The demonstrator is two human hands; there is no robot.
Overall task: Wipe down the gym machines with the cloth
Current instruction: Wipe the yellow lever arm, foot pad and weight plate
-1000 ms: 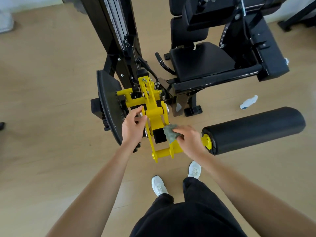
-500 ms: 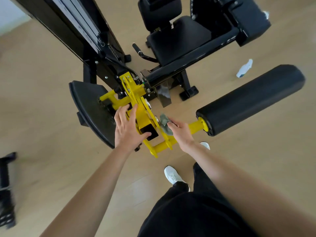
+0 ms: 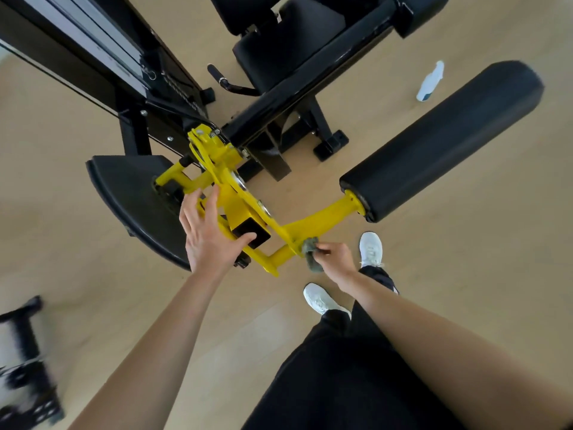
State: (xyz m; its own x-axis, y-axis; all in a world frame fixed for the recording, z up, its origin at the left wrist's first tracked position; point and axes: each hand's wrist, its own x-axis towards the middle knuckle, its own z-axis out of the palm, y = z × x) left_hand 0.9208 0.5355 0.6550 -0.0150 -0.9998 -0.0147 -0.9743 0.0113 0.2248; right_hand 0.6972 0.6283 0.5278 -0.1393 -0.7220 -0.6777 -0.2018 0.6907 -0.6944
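A black gym machine with a yellow lever arm (image 3: 322,220) stands in front of me, its seat (image 3: 279,48) at the top. My right hand (image 3: 336,256) grips a small grey-green cloth (image 3: 311,251) and holds it against the near end of the yellow arm's crossbar. My left hand (image 3: 209,232) rests with straight, spread fingers on the yellow arm beside a small black block (image 3: 251,233), thumb touching the block. A thick black roller pad (image 3: 443,138) sticks out from the yellow arm to the right.
A white spray bottle (image 3: 430,82) lies on the wooden floor right of the seat. A curved black plate (image 3: 133,200) sits left of the yellow arm. Another black machine part (image 3: 24,361) shows blurred at the lower left. My white shoes (image 3: 370,248) stand just below the crossbar.
My right hand has slid the cloth down along the yellow arm to its near crossbar. My left hand has opened flat on the arm. The view has moved closer and tilted.
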